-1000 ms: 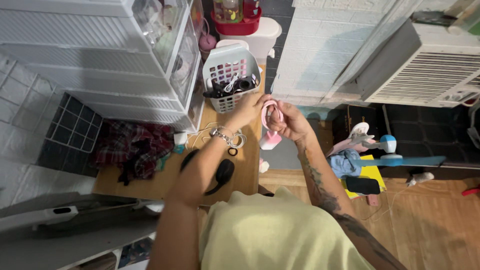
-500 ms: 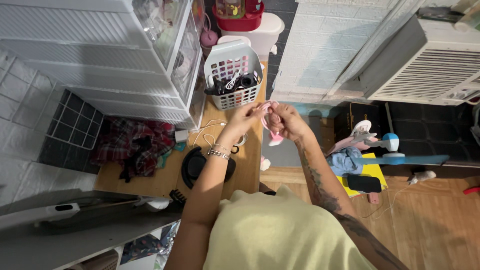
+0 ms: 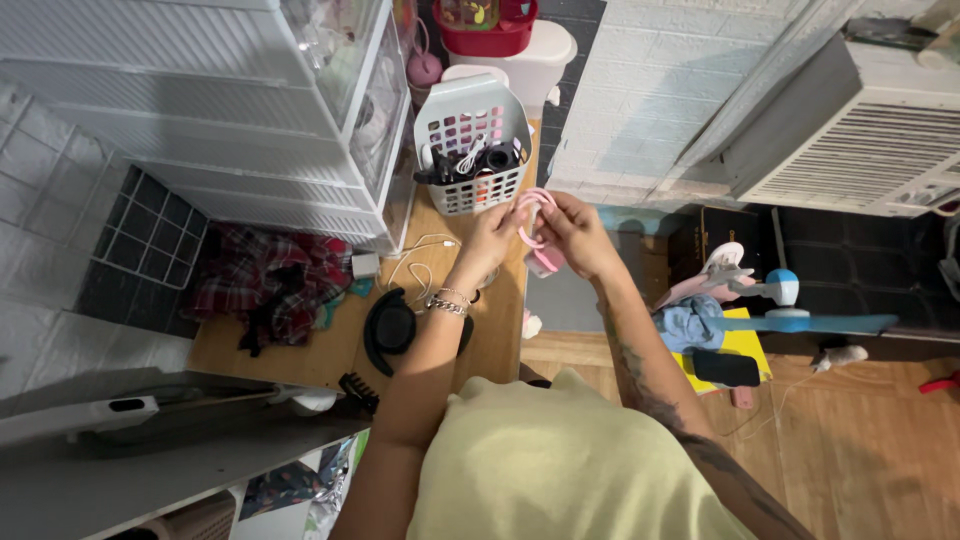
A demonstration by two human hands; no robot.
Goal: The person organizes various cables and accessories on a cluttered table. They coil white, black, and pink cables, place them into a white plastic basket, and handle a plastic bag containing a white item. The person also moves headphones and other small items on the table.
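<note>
Hands: my left hand [image 3: 492, 238] and right hand [image 3: 575, 232] both pinch a looped pink cable [image 3: 530, 215] between them, above the wooden counter [image 3: 500, 330].
Basket: white slotted plastic basket [image 3: 470, 140] just beyond holds dark tangled cords.

A thin pink cable [image 3: 531, 212] was held up between both hands, bent into a small loop that stood roughly upright. It was kept above the far edge of the tabletop [image 3: 505, 330], just in front of the white basket [image 3: 470, 145]. A pink object [image 3: 546, 262] of unclear shape was seen just below it.
</note>
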